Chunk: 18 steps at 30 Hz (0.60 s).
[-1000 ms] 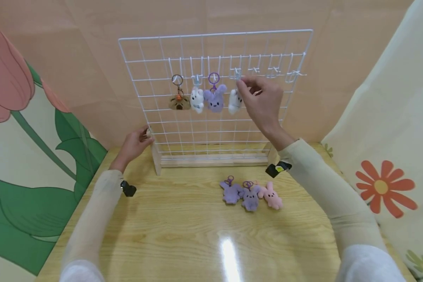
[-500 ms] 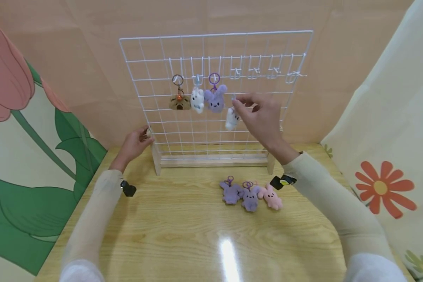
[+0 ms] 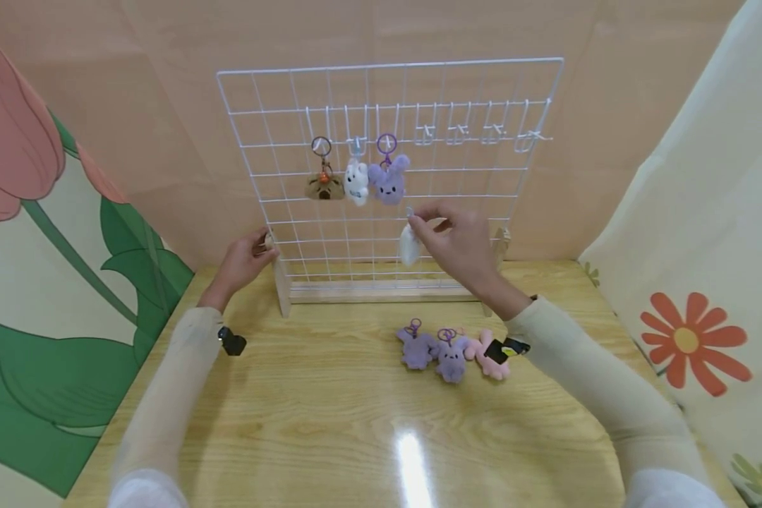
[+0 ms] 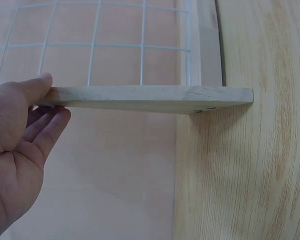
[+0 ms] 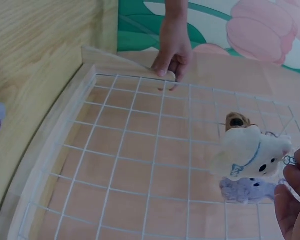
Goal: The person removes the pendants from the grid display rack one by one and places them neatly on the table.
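Observation:
My right hand (image 3: 460, 247) pinches the small ring of a white plush keychain (image 3: 409, 245), which dangles in front of the white wire grid (image 3: 381, 220). In the right wrist view the plush (image 5: 245, 152) shows a dark-eyed face and a blue band round its neck. My left hand (image 3: 241, 264) grips the top of the grid's wooden side foot (image 4: 140, 95), thumb on one face and fingers on the other. On hooks at the left hang a brown plush keychain (image 3: 324, 186), a white one (image 3: 356, 182) and a purple bunny keychain (image 3: 390, 183).
Several bare hooks (image 3: 460, 132) line the grid's right half. On the wooden table (image 3: 305, 409) lie two purple plush keychains (image 3: 415, 349) and a pink bunny keychain (image 3: 492, 365), partly hidden by the right wrist camera. Printed cloths hang at both sides.
The white plush keychain has come off its hook, and my right hand has lowered it and drawn it slightly left. My left hand stays on the wooden foot.

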Tool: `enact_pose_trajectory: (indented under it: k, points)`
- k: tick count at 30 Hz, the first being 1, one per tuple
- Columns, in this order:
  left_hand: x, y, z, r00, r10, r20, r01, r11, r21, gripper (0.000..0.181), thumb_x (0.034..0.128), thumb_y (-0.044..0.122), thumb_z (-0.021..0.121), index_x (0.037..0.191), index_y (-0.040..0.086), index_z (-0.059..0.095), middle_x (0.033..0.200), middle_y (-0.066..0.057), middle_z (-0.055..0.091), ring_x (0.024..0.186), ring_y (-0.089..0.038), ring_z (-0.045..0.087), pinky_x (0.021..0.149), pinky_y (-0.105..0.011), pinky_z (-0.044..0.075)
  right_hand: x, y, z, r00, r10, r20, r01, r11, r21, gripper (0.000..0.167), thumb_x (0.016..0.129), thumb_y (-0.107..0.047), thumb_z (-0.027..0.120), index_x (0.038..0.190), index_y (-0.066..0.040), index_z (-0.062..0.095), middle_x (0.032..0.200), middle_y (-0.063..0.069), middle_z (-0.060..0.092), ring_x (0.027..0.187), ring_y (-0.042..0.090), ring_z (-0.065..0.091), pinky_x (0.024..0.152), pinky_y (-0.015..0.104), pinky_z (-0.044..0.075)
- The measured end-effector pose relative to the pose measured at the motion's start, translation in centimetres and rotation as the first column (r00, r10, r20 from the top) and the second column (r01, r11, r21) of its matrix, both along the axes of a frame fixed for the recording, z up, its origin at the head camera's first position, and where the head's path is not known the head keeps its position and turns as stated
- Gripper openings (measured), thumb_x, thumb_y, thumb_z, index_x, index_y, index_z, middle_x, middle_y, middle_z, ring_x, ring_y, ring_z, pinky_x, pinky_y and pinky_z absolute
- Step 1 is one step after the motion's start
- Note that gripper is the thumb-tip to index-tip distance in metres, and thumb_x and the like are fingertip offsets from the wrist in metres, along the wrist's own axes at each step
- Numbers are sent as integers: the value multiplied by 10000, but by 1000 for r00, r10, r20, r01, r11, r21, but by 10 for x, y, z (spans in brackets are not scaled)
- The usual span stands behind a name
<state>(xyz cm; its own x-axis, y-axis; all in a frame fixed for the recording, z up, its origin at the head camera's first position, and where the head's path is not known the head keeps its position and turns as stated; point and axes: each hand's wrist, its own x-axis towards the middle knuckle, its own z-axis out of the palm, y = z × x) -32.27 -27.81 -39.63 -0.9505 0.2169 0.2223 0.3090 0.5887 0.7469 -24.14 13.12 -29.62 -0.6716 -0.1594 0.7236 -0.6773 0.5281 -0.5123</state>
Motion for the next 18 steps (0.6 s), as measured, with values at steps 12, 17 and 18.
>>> enact_pose_trajectory:
  k: [12,17,18]
  points:
    - [2,1,0,1000,4,-7,-4,1000,0,642,1034,117,625,1558,-82,311,1513,-320,437,1331,-458,528,1060,-493,520,3,1,-26,999,15,41,-17,999,36,158,959,-198,732,976,-51,788,854,34,772,744,129,700,590,183,547]
    - [1,1,-1,1000,4,-14,-4,1000,0,638,1036,124,624,1554,-86,317,1509,-325,438,1326,-461,532,1060,-493,517,8,2,-40,998,17,65,-19,999,45,157,964,-210,731,979,-65,788,854,16,769,756,125,700,582,214,552]
    - [1,1,-1,1000,3,-15,-3,1000,-2,638,1036,126,624,1553,-88,318,1508,-325,440,1326,-459,533,1060,-494,517,9,2,-42,998,17,67,-20,999,47,157,962,-211,735,978,-64,789,853,14,769,759,122,701,574,218,550]
